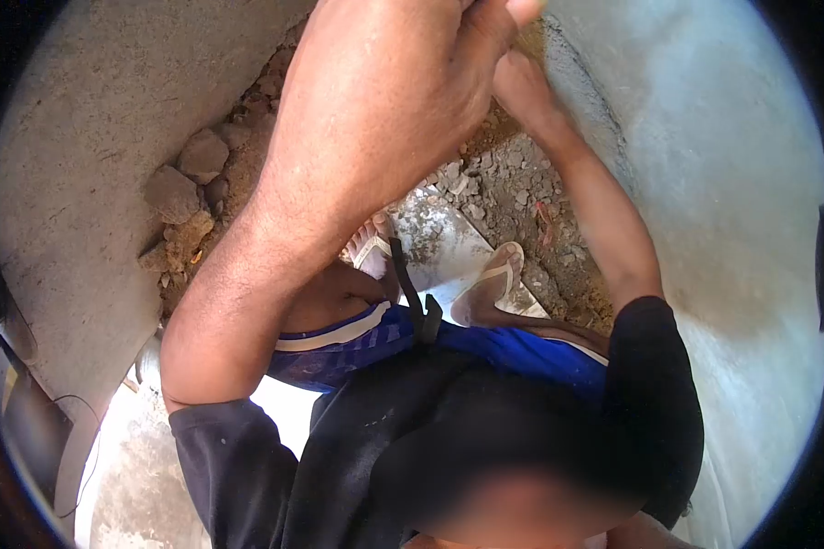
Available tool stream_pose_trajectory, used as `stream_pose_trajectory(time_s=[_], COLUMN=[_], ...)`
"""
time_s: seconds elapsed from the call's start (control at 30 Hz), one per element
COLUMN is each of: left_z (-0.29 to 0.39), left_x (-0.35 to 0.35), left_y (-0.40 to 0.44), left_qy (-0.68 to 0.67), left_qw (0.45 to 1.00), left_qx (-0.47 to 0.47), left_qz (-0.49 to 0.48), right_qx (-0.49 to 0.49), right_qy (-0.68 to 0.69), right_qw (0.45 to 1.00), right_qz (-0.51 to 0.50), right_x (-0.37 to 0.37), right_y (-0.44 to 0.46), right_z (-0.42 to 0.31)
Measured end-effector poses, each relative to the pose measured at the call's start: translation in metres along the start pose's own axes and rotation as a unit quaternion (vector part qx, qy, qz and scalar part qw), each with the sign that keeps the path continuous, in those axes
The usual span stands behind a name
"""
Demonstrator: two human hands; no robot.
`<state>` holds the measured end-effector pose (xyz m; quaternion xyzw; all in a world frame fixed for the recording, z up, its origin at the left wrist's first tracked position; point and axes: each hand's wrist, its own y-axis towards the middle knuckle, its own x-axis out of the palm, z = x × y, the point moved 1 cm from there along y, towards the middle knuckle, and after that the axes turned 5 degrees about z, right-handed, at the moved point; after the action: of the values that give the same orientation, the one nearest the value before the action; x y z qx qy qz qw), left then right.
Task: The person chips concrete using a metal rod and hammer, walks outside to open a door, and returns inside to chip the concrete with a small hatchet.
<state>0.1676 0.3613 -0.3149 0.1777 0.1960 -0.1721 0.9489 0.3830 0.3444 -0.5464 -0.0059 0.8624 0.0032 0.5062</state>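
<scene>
Seen from above: left hand [384,78] large in the foreground, back turned to the camera, fingers mostly cut off by the top edge. Right hand [526,91] farther down, partly hidden behind the left — impossible to tell whether either is open, closed or gripping. Beneath and around both, brown rubble [485,178] between two grey walls [92,119], with larger stones [202,156] along the left one. Below, sandalled feet [373,254] at a pale, dirt-smeared slab [435,233] — blue shorts [513,352] and black top [384,430] nearer.
</scene>
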Motion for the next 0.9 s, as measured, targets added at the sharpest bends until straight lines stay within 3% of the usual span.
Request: stream_pose_trajectory(time_s=[0.03, 0.1, 0.2, 0.27, 0.3, 0.4, 0.5, 0.6, 0.73, 0.83, 0.9], left_z=[0.002, 0.016, 0.016, 0.014, 0.016, -0.01, 0.002, 0.005, -0.008, 0.001, 0.002], left_x=[-0.002, -0.009, -0.017, -0.022, -0.025, -0.023, -0.018, -0.013, -0.002, -0.002, -0.008], left_y=[-0.001, -0.002, -0.005, -0.004, -0.004, -0.003, 0.008, 0.012, 0.008, 0.008, 0.009], left_qy=[0.0, -0.004, 0.035, 0.069, 0.07, 0.037, 0.05, 0.061, 0.039, 0.048, 0.04], left_qw=[1.0, 0.999, 0.997, 0.995, 0.993, 0.998, 0.996, 0.994, 0.998, 0.997, 0.995], left_qx=[-0.009, -0.049, -0.055, -0.067, -0.077, -0.049, -0.068, -0.083, -0.045, -0.053, -0.066], left_qz=[0.0, -0.01, -0.027, -0.042, -0.047, -0.019, -0.018, -0.038, -0.026, -0.038, -0.059], right_qx=[-0.004, 0.101, 0.22, 0.167, 0.189, 0.08, 0.071, 0.05, 0.03, 0.117, 0.091], right_qy=[0.003, 0.023, -0.134, -0.28, -0.29, -0.341, -0.271, -0.114, -0.024, -0.033, -0.063], right_qw=[0.999, 0.994, 0.947, 0.882, 0.873, 0.798, 0.887, 0.969, 0.999, 0.993, 0.99], right_qz=[0.033, -0.034, -0.194, -0.34, -0.344, -0.489, -0.368, -0.215, 0.008, 0.002, -0.088], right_x=[0.018, 0.046, 0.049, 0.039, 0.032, 0.003, -0.023, -0.036, 0.01, 0.057, 0.071], right_y=[0.01, 0.008, -0.035, -0.07, -0.083, -0.084, -0.057, -0.017, 0.021, 0.007, -0.042], right_z=[0.007, 0.062, 0.127, 0.152, 0.151, 0.146, 0.095, 0.035, 0.012, 0.052, 0.119])
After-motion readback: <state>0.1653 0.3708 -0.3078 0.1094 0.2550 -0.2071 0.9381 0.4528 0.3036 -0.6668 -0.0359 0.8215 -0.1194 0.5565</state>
